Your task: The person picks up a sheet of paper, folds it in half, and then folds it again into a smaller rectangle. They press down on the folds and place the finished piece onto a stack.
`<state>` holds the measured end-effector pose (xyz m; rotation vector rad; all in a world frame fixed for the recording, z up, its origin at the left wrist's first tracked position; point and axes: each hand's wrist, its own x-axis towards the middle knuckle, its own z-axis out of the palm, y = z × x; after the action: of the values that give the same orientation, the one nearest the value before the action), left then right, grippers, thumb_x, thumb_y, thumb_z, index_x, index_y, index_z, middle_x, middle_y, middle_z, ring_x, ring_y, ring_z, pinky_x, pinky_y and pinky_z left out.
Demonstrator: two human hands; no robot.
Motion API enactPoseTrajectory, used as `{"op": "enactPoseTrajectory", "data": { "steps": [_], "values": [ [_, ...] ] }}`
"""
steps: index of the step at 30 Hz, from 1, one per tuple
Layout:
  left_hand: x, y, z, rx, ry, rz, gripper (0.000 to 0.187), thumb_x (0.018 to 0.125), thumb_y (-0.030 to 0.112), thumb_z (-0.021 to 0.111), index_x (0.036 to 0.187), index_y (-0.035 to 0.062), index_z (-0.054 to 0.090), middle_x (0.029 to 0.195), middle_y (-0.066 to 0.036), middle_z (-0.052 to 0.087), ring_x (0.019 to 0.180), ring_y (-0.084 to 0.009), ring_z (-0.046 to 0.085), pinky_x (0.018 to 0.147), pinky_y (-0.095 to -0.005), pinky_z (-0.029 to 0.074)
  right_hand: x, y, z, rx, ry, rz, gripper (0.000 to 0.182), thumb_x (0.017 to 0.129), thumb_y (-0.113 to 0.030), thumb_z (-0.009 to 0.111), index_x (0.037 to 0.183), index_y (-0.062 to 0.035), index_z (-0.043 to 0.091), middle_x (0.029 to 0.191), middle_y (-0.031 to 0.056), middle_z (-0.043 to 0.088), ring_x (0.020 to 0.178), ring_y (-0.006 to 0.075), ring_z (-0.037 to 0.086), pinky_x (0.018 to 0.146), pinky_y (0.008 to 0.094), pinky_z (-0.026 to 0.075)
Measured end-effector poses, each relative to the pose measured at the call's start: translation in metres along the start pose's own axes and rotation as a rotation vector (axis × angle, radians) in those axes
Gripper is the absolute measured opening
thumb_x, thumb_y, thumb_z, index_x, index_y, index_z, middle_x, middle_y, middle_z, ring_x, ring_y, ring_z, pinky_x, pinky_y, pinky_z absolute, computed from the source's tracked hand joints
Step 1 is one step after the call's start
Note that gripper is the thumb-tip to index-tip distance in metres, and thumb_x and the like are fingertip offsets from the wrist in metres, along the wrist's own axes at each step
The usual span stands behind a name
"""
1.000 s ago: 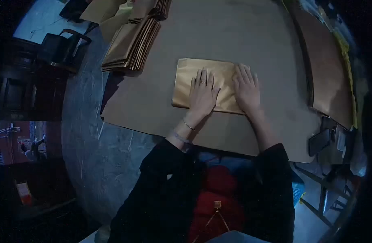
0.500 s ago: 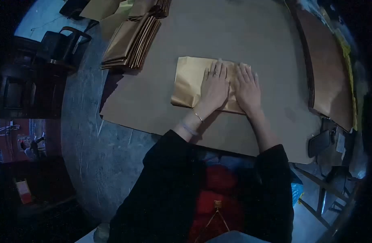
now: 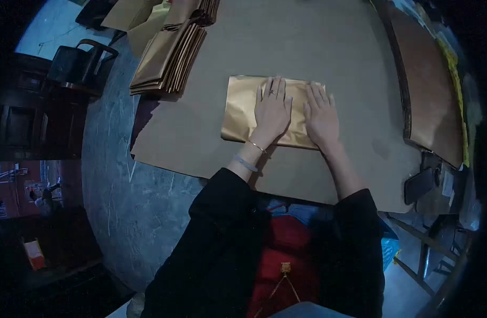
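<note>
A folded sheet of gold paper (image 3: 238, 108) lies flat on the brown-covered table (image 3: 307, 169) in front of me. My left hand (image 3: 273, 111) rests palm down across the middle of it, fingers stretched out, a ring on one finger. Flat on the paper's right end is my right hand (image 3: 321, 116), its fingers also extended. Both palms cover part of the sheet, so what lies under them is hidden. A bracelet and a pale band circle my left wrist.
A stack of folded gold-brown paper pieces (image 3: 169, 55) stands at the table's left edge, with more behind it. Along the right side lies a large brown sheet or panel (image 3: 429, 79). A dark phone (image 3: 418, 185) sits by the right front corner. A dark chair (image 3: 81, 63) stands left.
My left hand has shifted slightly to the left over the gold paper, away from the right hand. The right hand stays nearly in place. The whole view has moved a little.
</note>
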<state>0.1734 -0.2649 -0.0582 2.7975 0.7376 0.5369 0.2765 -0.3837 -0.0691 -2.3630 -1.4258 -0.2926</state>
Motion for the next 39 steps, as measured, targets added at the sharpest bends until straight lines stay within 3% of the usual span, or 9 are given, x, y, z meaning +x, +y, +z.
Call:
{"op": "enactPoseTrajectory", "data": {
  "steps": [5, 11, 17, 20, 23, 24, 29, 34, 39],
  "values": [
    [-0.003, -0.019, -0.009, 0.044, 0.028, -0.155, 0.051, 0.095, 0.03, 0.037, 0.138, 0.0012, 0.037, 0.144, -0.013, 0.036, 0.135, -0.0301, 0.029, 0.111, -0.0478, 0.019, 0.0, -0.001, -0.001, -0.006, 0.005, 0.016, 0.046, 0.098, -0.028, 0.036, 0.138, -0.0068, 0.038, 0.144, 0.0087, 0.037, 0.135, 0.0245, 0.032, 0.111, 0.0443, 0.024],
    [-0.003, -0.056, -0.019, 0.129, 0.056, -0.201, 0.051, 0.097, 0.03, 0.032, 0.137, 0.0002, 0.036, 0.145, -0.015, 0.034, 0.136, -0.0321, 0.026, 0.112, -0.0475, 0.018, -0.001, -0.004, -0.006, -0.024, -0.071, 0.055, 0.046, 0.099, -0.028, 0.031, 0.139, -0.0058, 0.035, 0.148, 0.008, 0.031, 0.137, 0.0232, 0.027, 0.113, 0.0415, 0.021],
    [-0.006, -0.093, -0.022, 0.15, 0.073, -0.254, 0.053, 0.097, 0.032, 0.032, 0.14, 0.0021, 0.034, 0.148, -0.012, 0.029, 0.138, -0.0299, 0.022, 0.113, -0.0475, 0.014, -0.001, -0.002, -0.003, 0.01, 0.007, 0.029, 0.044, 0.098, -0.026, 0.036, 0.136, -0.004, 0.041, 0.145, 0.0103, 0.036, 0.135, 0.0246, 0.031, 0.111, 0.0427, 0.024],
    [-0.008, -0.099, -0.035, 0.164, 0.102, -0.303, 0.055, 0.097, 0.033, 0.032, 0.14, -0.0017, 0.032, 0.148, -0.016, 0.028, 0.139, -0.0304, 0.022, 0.113, -0.0466, 0.014, -0.002, -0.002, -0.001, -0.031, 0.043, 0.003, 0.045, 0.098, -0.026, 0.036, 0.136, -0.0039, 0.04, 0.144, 0.0102, 0.037, 0.135, 0.0241, 0.031, 0.111, 0.0426, 0.025],
    [-0.019, -0.091, -0.046, 0.237, 0.194, -0.203, 0.052, 0.097, 0.028, 0.033, 0.14, -0.003, 0.031, 0.147, -0.018, 0.029, 0.138, -0.0318, 0.023, 0.112, -0.0474, 0.016, -0.003, 0.002, 0.008, -0.069, 0.045, 0.006, 0.046, 0.098, -0.028, 0.034, 0.137, -0.0043, 0.039, 0.144, 0.0097, 0.036, 0.135, 0.023, 0.031, 0.111, 0.043, 0.023],
    [-0.022, -0.073, -0.058, 0.178, 0.125, -0.225, 0.052, 0.097, 0.027, 0.034, 0.139, -0.003, 0.031, 0.147, -0.018, 0.029, 0.137, -0.0327, 0.024, 0.112, -0.0477, 0.017, -0.001, -0.002, -0.003, -0.013, -0.059, 0.057, 0.049, 0.099, -0.032, 0.031, 0.14, -0.0074, 0.036, 0.146, 0.0061, 0.035, 0.137, 0.0214, 0.027, 0.113, 0.0423, 0.021],
    [-0.038, -0.013, -0.045, 0.029, -0.037, -0.005, 0.052, 0.097, 0.028, 0.036, 0.138, -0.0033, 0.032, 0.146, -0.02, 0.03, 0.136, -0.0336, 0.026, 0.11, -0.0485, 0.022, -0.003, 0.0, 0.006, -0.017, 0.029, 0.024, 0.047, 0.098, -0.031, 0.034, 0.138, -0.0056, 0.039, 0.145, 0.0093, 0.035, 0.136, 0.0237, 0.029, 0.112, 0.0428, 0.022],
    [-0.044, -0.004, -0.026, 0.006, -0.1, -0.058, 0.054, 0.097, 0.033, 0.035, 0.139, -0.0018, 0.033, 0.147, -0.019, 0.027, 0.137, -0.0348, 0.025, 0.109, -0.05, 0.023, -0.002, 0.0, 0.005, -0.017, 0.0, 0.053, 0.047, 0.098, -0.032, 0.032, 0.139, -0.0093, 0.038, 0.146, 0.0065, 0.035, 0.137, 0.0228, 0.029, 0.113, 0.0425, 0.021],
    [-0.047, -0.008, -0.027, -0.004, -0.1, -0.071, 0.055, 0.097, 0.033, 0.035, 0.14, -0.0008, 0.031, 0.147, -0.02, 0.027, 0.136, -0.0385, 0.023, 0.109, -0.0517, 0.021, -0.001, -0.003, -0.001, -0.048, -0.036, 0.055, 0.048, 0.099, -0.031, 0.031, 0.14, -0.0069, 0.035, 0.147, 0.0059, 0.032, 0.137, 0.0208, 0.027, 0.113, 0.042, 0.02]
  ]
}}
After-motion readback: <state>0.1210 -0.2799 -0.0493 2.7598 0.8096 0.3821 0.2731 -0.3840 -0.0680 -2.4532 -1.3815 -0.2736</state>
